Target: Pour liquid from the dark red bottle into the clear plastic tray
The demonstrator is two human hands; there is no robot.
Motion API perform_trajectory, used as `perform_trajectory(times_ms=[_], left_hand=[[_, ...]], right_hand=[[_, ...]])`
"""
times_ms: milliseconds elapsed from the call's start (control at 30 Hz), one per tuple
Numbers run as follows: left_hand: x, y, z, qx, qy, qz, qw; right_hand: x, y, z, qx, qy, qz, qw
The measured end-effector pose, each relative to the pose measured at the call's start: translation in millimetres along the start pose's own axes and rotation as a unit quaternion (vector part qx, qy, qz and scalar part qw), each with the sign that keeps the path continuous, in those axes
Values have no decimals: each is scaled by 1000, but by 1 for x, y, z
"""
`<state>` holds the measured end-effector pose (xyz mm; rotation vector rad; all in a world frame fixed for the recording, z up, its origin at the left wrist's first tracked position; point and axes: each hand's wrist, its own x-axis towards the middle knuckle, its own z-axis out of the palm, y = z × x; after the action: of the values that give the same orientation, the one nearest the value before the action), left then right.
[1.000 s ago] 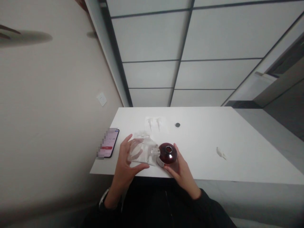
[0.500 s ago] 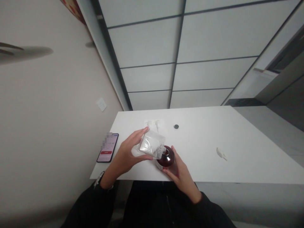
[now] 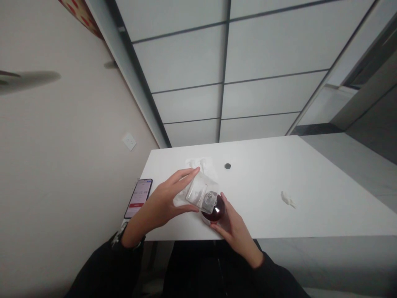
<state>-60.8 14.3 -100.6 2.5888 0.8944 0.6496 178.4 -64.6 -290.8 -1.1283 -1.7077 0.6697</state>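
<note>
Clock taken from the dark red bottle [image 3: 219, 209], at the near edge of the table [image 3: 254, 190]. Right hand [image 3: 235, 227] at 4, fingers wrapped on that bottle; the far fingertips are mostly hidden behind it. Left hand [image 3: 164, 202] at 9-10, fingers and thumb spread wide, gripping a clear bottle [image 3: 196, 193] at 10. Clear one is tipped, neck end over the dark bottle's shoulder, covering its mouth; can't tell if necks touch. Small white parts [image 3: 202, 162] at 11, half hidden by hand and clear bottle, shape washed out. Dark disc [image 3: 228, 166] at 1. White scrap [image 3: 288, 199] at 3, blurry. Phone [image 3: 138, 194] at 9, lower corner cut off by forearm, screen text unreadable.
</note>
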Motion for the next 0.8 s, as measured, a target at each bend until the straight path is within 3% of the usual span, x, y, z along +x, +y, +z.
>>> perform_trajectory(times_ms=[467, 800], left_hand=[[18, 25, -19, 127, -73, 68, 987], [35, 38, -30, 192, -125, 79, 970]], right_hand=[[-1, 2, 2, 0, 11, -10, 1000], [0, 1, 2, 10, 4, 8, 1000]])
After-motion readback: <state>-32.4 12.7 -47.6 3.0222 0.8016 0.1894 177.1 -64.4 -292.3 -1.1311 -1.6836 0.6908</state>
